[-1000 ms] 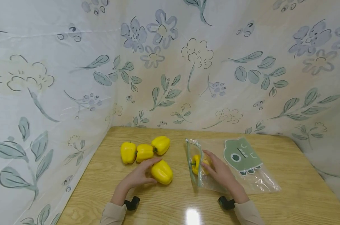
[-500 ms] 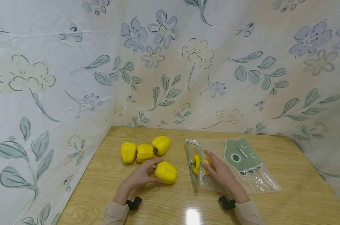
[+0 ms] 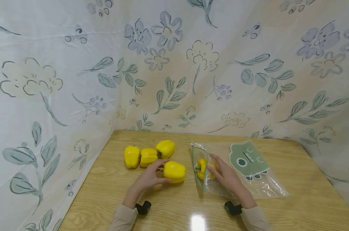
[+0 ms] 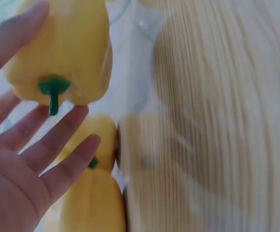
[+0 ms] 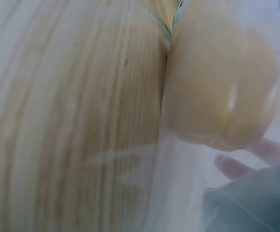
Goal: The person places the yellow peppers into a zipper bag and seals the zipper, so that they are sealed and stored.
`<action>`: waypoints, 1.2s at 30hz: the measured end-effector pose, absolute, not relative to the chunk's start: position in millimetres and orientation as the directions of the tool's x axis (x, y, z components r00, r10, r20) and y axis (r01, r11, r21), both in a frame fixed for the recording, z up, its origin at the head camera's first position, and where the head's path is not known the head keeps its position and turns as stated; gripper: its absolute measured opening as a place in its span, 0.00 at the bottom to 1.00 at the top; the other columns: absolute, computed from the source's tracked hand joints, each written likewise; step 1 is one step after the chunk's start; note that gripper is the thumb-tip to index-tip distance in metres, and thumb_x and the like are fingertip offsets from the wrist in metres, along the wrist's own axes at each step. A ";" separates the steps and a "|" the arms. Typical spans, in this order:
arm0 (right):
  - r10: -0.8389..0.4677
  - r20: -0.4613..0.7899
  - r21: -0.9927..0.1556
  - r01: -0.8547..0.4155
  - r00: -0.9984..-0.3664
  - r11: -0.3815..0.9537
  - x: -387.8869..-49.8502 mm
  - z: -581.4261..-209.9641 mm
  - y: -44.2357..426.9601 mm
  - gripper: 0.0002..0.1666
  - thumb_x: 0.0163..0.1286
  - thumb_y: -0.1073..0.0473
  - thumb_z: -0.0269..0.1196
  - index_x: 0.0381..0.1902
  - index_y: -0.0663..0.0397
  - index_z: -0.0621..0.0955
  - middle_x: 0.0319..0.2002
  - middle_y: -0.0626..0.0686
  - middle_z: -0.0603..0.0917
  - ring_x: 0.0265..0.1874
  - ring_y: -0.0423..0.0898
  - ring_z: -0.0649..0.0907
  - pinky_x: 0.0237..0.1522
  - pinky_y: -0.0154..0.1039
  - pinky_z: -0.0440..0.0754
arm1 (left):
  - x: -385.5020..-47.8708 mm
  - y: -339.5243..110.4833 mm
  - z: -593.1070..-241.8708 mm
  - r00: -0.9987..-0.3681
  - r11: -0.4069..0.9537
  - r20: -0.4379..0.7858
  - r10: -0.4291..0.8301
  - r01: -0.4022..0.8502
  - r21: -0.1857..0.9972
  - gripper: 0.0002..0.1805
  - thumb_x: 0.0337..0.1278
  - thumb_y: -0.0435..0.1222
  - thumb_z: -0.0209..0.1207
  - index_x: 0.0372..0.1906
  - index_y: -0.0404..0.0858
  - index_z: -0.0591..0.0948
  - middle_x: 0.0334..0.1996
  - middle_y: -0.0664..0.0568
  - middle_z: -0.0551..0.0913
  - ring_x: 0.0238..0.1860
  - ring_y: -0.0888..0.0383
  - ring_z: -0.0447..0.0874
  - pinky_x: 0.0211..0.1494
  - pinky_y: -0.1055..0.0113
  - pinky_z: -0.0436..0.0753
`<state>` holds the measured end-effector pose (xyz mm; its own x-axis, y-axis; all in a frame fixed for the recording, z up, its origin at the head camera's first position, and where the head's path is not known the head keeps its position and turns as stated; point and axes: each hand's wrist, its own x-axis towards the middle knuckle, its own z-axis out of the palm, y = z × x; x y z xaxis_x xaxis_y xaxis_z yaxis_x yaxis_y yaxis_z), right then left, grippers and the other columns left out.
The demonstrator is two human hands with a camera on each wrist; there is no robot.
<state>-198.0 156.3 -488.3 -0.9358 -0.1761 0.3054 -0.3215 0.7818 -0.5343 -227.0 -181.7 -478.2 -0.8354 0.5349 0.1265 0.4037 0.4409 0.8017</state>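
My left hand (image 3: 148,179) holds a yellow bell pepper (image 3: 174,172) between thumb and fingers. In the left wrist view its green stem (image 4: 53,89) points back toward the palm. To the right, my right hand (image 3: 227,175) grips a clear zip bag (image 3: 273,189) near its mouth, which gapes toward the left. Just inside that mouth lies another yellow bell pepper (image 3: 201,169), stem outward. Through the plastic in the right wrist view I see this pepper's rounded end (image 5: 222,87), with fingertips (image 5: 231,166) below it. The rest of that hand is mostly hidden there.
Three more yellow bell peppers (image 3: 148,157) lie close together at the back left of the wooden table (image 3: 168,208). A green cartoon print (image 3: 247,160) marks the bag. Behind the table hangs a flowered cloth (image 3: 162,106).
My left hand has carried its bell pepper rightward, closer to the bag's mouth, and the pepper has turned so its stem end faces the palm. The right hand and bag stay nearly still.
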 end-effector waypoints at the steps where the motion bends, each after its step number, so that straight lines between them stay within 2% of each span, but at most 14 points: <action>1: -0.177 0.308 -0.536 -0.324 -0.935 0.780 -198.0 -488.0 156.2 0.32 0.67 0.42 0.55 0.67 0.35 0.61 0.58 0.57 0.76 0.49 0.56 0.80 0.47 0.56 0.78 | -227.6 -179.1 -478.7 -0.837 0.434 0.132 0.531 0.403 0.806 0.41 0.42 0.53 0.67 0.64 0.51 0.66 0.59 0.58 0.71 0.56 0.54 0.73 0.59 0.52 0.73; 6: -0.178 0.310 -0.542 -0.328 -0.934 0.774 -197.4 -486.3 155.3 0.31 0.68 0.43 0.55 0.67 0.35 0.61 0.60 0.57 0.74 0.52 0.57 0.78 0.48 0.57 0.77 | -229.4 -165.1 -479.9 -0.847 0.410 0.144 0.512 0.388 0.825 0.42 0.42 0.51 0.68 0.65 0.46 0.66 0.60 0.52 0.70 0.56 0.52 0.73 0.58 0.53 0.74; 13: -0.180 0.303 -0.544 -0.325 -0.936 0.774 -197.7 -486.0 154.6 0.31 0.68 0.43 0.54 0.67 0.34 0.61 0.61 0.56 0.73 0.55 0.58 0.76 0.51 0.58 0.75 | -231.8 -147.0 -484.5 -0.844 0.430 0.165 0.510 0.417 0.801 0.43 0.42 0.51 0.68 0.65 0.42 0.65 0.61 0.50 0.70 0.56 0.52 0.73 0.58 0.55 0.75; 18: -0.172 0.298 -0.546 -0.315 -0.939 0.776 -199.4 -486.5 154.4 0.31 0.68 0.42 0.54 0.66 0.35 0.62 0.60 0.55 0.75 0.54 0.57 0.77 0.51 0.58 0.75 | -232.9 -136.9 -486.6 -0.838 0.427 0.195 0.509 0.443 0.788 0.43 0.43 0.51 0.67 0.65 0.42 0.65 0.61 0.50 0.69 0.56 0.53 0.73 0.57 0.58 0.76; 26: -0.182 0.325 -0.540 -0.340 -0.928 0.770 -198.7 -484.0 153.8 0.30 0.67 0.45 0.56 0.65 0.40 0.64 0.58 0.56 0.76 0.53 0.58 0.78 0.51 0.57 0.76 | -233.8 -126.5 -484.5 -0.855 0.427 0.185 0.485 0.416 0.803 0.42 0.42 0.51 0.68 0.66 0.46 0.65 0.62 0.52 0.68 0.58 0.55 0.71 0.58 0.60 0.75; 32: -0.194 0.362 -0.526 -0.372 -0.912 0.765 -198.2 -483.1 154.4 0.30 0.67 0.47 0.57 0.65 0.42 0.65 0.58 0.56 0.76 0.54 0.57 0.77 0.53 0.57 0.75 | -235.7 -119.4 -482.6 -0.850 0.411 0.183 0.494 0.413 0.812 0.43 0.43 0.50 0.68 0.66 0.42 0.64 0.61 0.51 0.69 0.58 0.54 0.71 0.59 0.59 0.75; 36: -0.194 0.361 -0.527 -0.371 -0.912 0.764 -198.4 -482.7 154.0 0.30 0.67 0.47 0.57 0.65 0.42 0.65 0.59 0.55 0.75 0.55 0.57 0.76 0.53 0.57 0.74 | -236.7 -114.7 -480.6 -0.846 0.405 0.185 0.501 0.417 0.814 0.43 0.43 0.49 0.68 0.66 0.42 0.65 0.60 0.52 0.69 0.58 0.55 0.71 0.59 0.62 0.75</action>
<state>-198.4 154.0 -482.7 -0.9122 -0.1940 0.3608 -0.3712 0.7643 -0.5274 -236.7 -114.7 -480.6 -0.8457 0.5006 0.1846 0.4172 0.4048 0.8137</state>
